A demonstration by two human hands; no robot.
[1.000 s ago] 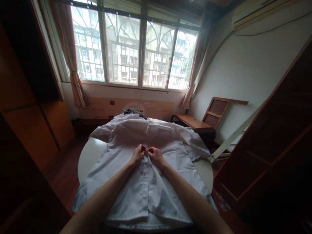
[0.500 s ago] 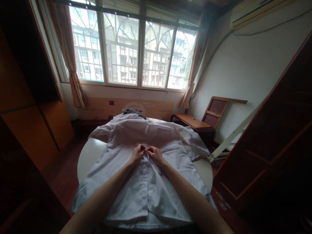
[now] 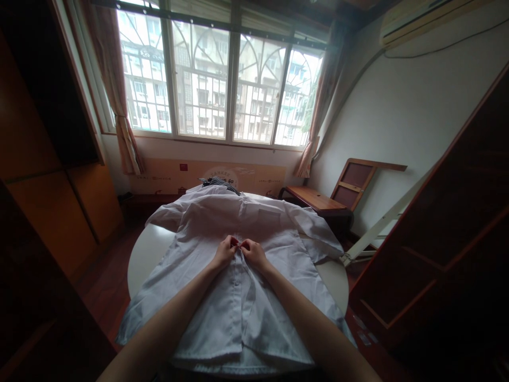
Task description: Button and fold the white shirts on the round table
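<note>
Head view. A white shirt (image 3: 238, 276) is lying front-up on a round white table (image 3: 145, 249), collar end pointing away toward the window (image 3: 222, 79), hem end hanging nearest the person. The shirt's long axis is running straight from the person out to the window, and the front placket is following that same line.

Both hands are meeting on the placket, about midway along the shirt. The left hand (image 3: 223, 252) is sitting just on the left of the placket line, the right hand (image 3: 254, 253) just on the right of it; their fingertips are touching or nearly touching over the seam. Fingers of each hand are pinching together on the cloth edge at that spot, apparently around a button, though the button itself is too small to make out. Neither hand is nearer than the other; they are working level with one another across the placket. From the fingers, the unfastened-looking part of the placket is running back toward the person, where the two front panels are gaping slightly above the hem.

A striped garment (image 3: 218, 183) is lying beyond the shirt's collar, on the window side. A wooden bench (image 3: 314, 200) is standing to the right of the shirt, well apart from it.

Against the earlier frame: the hands are holding the same spot on the placket, same pinch; only the camera is shifting a little.
</note>
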